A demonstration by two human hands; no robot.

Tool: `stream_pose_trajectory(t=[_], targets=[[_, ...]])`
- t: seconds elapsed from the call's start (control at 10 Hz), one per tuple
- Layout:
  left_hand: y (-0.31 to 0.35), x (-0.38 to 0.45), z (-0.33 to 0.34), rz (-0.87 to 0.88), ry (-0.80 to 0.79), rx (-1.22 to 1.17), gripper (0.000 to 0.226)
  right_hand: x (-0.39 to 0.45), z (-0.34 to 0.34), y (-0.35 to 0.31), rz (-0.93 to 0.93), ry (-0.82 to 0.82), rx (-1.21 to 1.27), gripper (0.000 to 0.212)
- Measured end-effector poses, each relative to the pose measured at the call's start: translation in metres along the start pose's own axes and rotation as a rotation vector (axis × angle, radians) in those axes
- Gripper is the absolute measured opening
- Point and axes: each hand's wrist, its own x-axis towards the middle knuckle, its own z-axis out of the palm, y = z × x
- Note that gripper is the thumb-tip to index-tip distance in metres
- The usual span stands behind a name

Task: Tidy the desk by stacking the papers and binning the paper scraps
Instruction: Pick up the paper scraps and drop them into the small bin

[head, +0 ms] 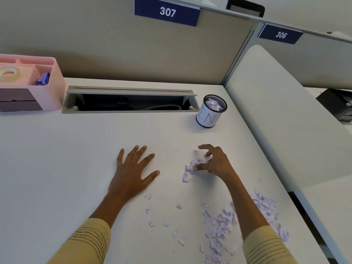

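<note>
The left hand (pixel 133 172) lies flat on the desk (pixel 57 159), fingers straight and spread, holding nothing. The right hand (pixel 215 161) is arched over a small clump of scraps (pixel 192 165), fingers curled and thumb tip touching the clump — gathering it into a pinch against the desk. More lilac scraps lie loose nearer the person: a dense pile (pixel 221 229) under and beside the right forearm, and a few stray bits (pixel 165 222) between the two arms. The bin (pixel 209 115) — a mesh cup with a white label — stands upright beyond the right hand, near the desk's right edge, already holding crumpled scraps. A pink organiser (pixel 47 88) sits at far left, beside an open cable tray (pixel 129 103).
</note>
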Motion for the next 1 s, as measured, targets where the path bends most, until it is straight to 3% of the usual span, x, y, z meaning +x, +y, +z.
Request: stream_pose_trajectory(t=[0.1,0.2,0.3,0.5,0.7,0.8,1.0], targets=[[-0.001,0.000,0.000,0.003,-0.001,0.009,0.069,0.001,0.002,-0.005,-0.057,-0.052,-0.179,0.090],[0.000,0.001,0.000,-0.002,0.000,0.005,0.069,-0.004,0.015,-0.014,-0.121,-0.097,-0.248,0.073],[0.000,0.000,0.000,-0.007,-0.007,0.005,0.071,-0.006,0.024,-0.015,-0.151,-0.099,-0.142,0.033],[0.000,0.001,0.000,-0.007,-0.015,0.001,0.071,-0.002,0.015,-0.011,-0.134,-0.066,-0.126,0.016],[0.000,0.000,-0.001,-0.006,-0.028,0.001,0.072,0.004,-0.018,-0.017,-0.117,-0.070,0.030,0.016],[0.001,0.000,-0.001,-0.005,-0.030,0.006,0.071,0.025,-0.059,-0.034,-0.141,0.047,0.149,0.017],[0.001,0.001,-0.001,0.004,-0.012,0.006,0.070,0.075,-0.110,-0.073,-0.234,0.389,0.145,0.016]])
